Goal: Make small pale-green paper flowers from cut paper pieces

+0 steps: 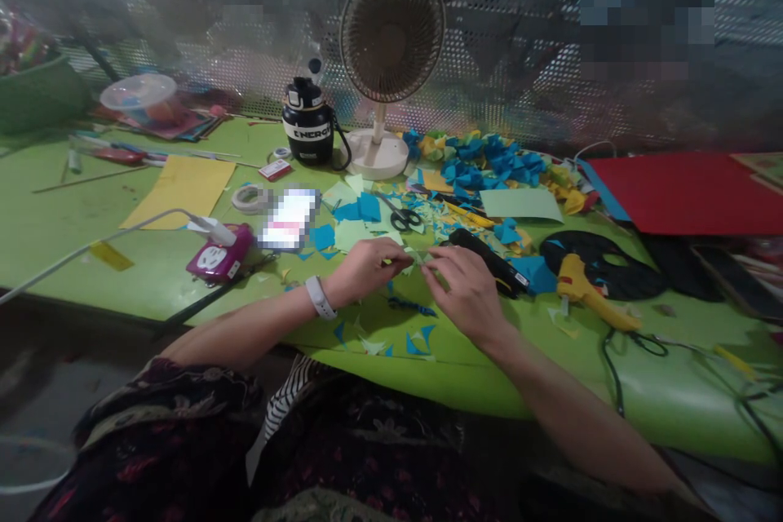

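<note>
Fingers (pixel 391 259) of both your hands pinch a pale-green paper bit (pixel 418 258) together, with folded blue pieces (pixel 483 157) heaped up and loose scraps (pixel 411 338) left.

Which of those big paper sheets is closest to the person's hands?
The pale green sheet, just beyond the right hand; the yellow sheet and the red sheet lie farther off.

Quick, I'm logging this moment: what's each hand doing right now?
Left hand: closed, pinching a small piece of pale green paper.
Right hand: closed, pinching the same piece.
</note>
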A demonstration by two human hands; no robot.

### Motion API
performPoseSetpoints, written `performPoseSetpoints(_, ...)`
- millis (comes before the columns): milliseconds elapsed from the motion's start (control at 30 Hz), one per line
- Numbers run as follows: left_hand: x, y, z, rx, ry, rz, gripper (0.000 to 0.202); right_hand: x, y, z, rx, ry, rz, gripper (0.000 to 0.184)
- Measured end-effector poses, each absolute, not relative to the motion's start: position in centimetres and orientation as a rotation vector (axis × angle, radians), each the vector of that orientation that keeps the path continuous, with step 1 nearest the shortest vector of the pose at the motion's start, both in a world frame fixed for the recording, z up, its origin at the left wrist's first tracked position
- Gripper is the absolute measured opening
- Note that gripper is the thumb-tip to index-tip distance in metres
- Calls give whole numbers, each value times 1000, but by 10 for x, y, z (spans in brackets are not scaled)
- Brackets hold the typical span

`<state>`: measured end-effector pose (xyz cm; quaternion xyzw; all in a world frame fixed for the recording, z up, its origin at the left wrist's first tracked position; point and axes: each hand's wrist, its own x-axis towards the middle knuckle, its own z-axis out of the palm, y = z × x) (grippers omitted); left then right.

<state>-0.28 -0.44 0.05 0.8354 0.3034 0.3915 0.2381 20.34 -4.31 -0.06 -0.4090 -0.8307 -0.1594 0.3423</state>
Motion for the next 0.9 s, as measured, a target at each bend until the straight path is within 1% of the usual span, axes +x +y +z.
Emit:
performPoseSetpoints(133,-2,-4,-1,2307,819,1093,14,204,-43,-2,-1049,-2169,-442,11)
performPoseSetpoints(333,-2,-2,-2,2348,808,1099,13,205,-43,-3,-1053,-2183,-395,14)
performPoseSetpoints(567,-2,-3,-3,2353,804,1103,13,205,-42,-3,-1021,-2191,-414,12)
performPoseSetpoints(900,-1,-3,-4,2353,811,1092,12,204,-43,-3,-1026,-2188,-351,14)
